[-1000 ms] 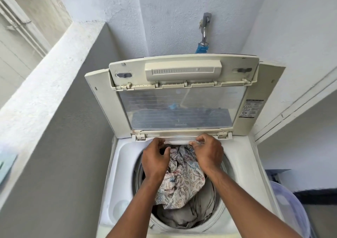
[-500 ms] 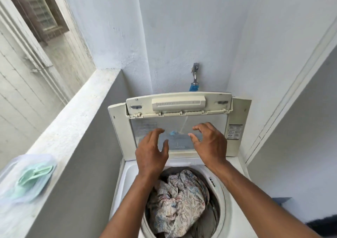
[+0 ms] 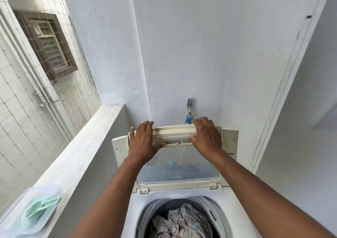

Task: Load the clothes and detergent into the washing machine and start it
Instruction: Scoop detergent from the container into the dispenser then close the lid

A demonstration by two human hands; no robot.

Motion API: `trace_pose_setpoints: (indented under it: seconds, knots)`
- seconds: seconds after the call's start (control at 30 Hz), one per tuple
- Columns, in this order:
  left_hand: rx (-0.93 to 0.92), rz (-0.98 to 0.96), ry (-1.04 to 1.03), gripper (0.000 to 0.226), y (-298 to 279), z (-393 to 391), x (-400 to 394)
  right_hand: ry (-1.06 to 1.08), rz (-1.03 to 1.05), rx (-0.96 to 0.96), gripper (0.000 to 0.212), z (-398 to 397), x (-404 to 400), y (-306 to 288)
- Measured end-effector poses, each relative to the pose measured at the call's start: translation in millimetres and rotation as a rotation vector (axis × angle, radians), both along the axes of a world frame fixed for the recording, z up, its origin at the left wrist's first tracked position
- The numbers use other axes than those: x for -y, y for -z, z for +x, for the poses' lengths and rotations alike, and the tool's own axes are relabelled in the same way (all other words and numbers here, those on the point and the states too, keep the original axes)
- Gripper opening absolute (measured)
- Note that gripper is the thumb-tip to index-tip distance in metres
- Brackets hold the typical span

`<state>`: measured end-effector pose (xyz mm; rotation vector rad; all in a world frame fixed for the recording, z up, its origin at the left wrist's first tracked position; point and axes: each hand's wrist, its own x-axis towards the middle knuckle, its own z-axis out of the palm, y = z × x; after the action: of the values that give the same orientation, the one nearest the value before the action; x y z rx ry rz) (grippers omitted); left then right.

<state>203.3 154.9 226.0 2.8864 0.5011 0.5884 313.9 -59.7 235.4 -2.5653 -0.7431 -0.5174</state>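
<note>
The top-loading washing machine [image 3: 235,201] stands open, its folded lid [image 3: 179,168] upright against the wall. Floral patterned clothes [image 3: 184,221] lie in the drum [image 3: 151,208]. Both my hands are up at the lid's top edge, either side of its cream handle bar [image 3: 173,134]. My left hand [image 3: 141,142] lies flat on the left end, fingers straight and thumb spread under the bar. My right hand [image 3: 206,137] grips the right end, fingers curled over the top edge and thumb on the front.
A clear plastic tub holding a mint-green scoop [image 3: 34,214] sits on the concrete ledge [image 3: 87,146] at the left. A wall tap with a blue hose fitting [image 3: 189,110] is just behind the lid. Netting covers the opening at left; a white wall stands close on the right.
My hands let go of the floral clothes in the drum and rose up the lid to its top edge. The camera tilted upward, so the drum now sits at the bottom.
</note>
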Motion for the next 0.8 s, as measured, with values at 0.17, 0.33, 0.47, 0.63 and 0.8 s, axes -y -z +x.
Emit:
trace_pose_setpoints:
  seconds: [0.17,0.33,0.47,0.63,0.8]
  knots:
    - [-0.13,-0.029,0.02,0.101,1.7,10.6,-0.4,-0.033,-0.155,-0.098,0.095,14.1,-2.0,5.6]
    - [-0.075,0.01,0.018,0.09,4.6,9.9,2.5,-0.006,-0.213,-0.052,0.076,17.0,0.8,5.9]
    - [-0.027,0.031,-0.005,0.081,9.6,-0.5,8.9,-0.058,-0.194,-0.075,0.073,12.7,10.9,3.4]
    - [0.001,0.045,-0.023,0.075,12.6,-23.5,21.4,-0.141,-0.164,-0.093,0.07,-1.3,28.9,1.8]
    - [0.038,0.108,0.004,0.071,19.4,-56.1,30.8,-0.222,-0.127,-0.148,0.068,-23.7,49.7,8.1]
